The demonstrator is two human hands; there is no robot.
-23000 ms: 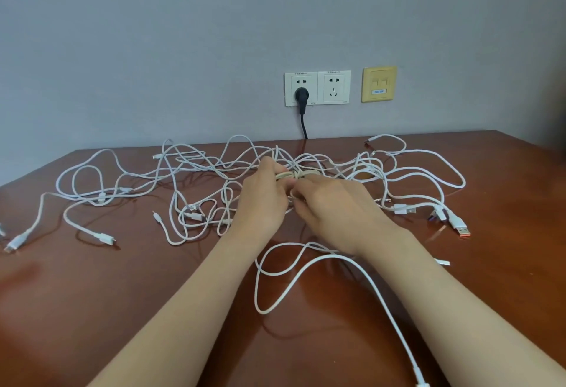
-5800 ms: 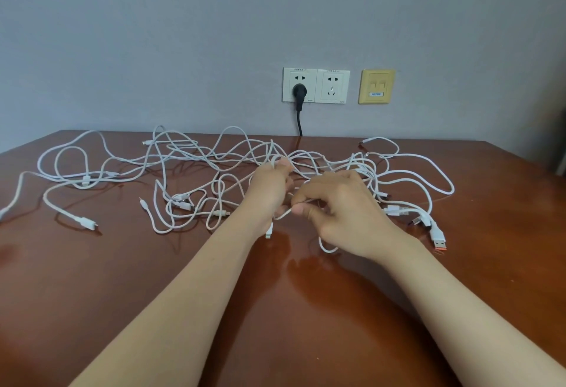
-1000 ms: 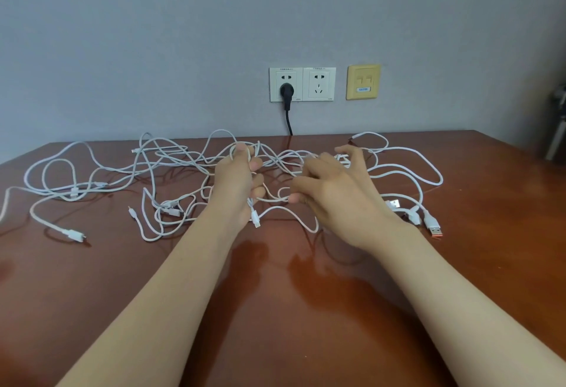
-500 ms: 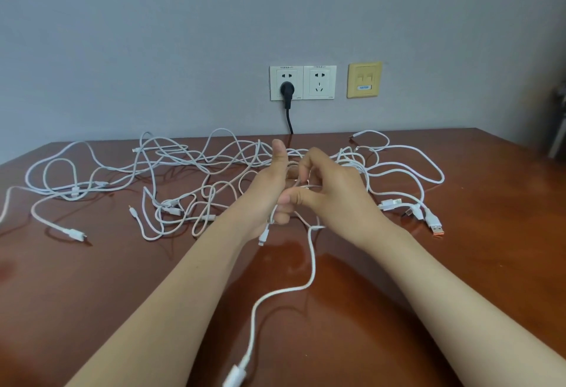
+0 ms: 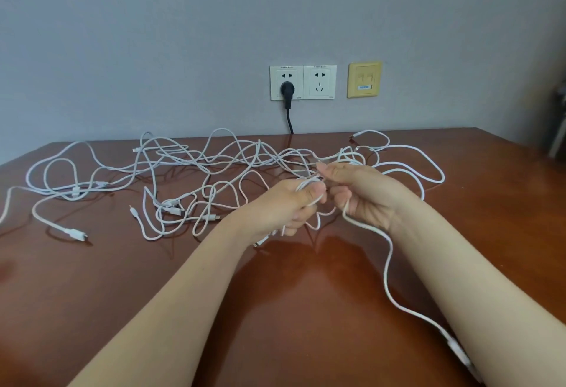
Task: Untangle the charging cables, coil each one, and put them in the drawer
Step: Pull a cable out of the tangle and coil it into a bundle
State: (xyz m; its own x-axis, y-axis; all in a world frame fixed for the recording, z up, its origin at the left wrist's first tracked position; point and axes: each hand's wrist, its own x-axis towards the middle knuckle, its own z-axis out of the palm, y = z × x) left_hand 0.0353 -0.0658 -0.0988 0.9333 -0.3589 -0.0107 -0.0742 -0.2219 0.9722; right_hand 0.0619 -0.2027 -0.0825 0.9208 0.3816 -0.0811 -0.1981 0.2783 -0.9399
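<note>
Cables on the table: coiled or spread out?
Spread out, tangled. The white cables lie in loose crossing loops over the table. The left hand grips a small bunch of loops; the right hand pinches one strand.

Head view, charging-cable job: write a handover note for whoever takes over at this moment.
Left hand: grips a few loops of one thin white charging cable.
Right hand: pinches the same cable beside the loops; its free end trails toward the near right.
Tangle of white cables: spread across the glossy brown wooden table, behind the hands.
Done: no finished coil visible.
Left: finish this coil, free and coil the others, store all. No drawer in view.
</note>
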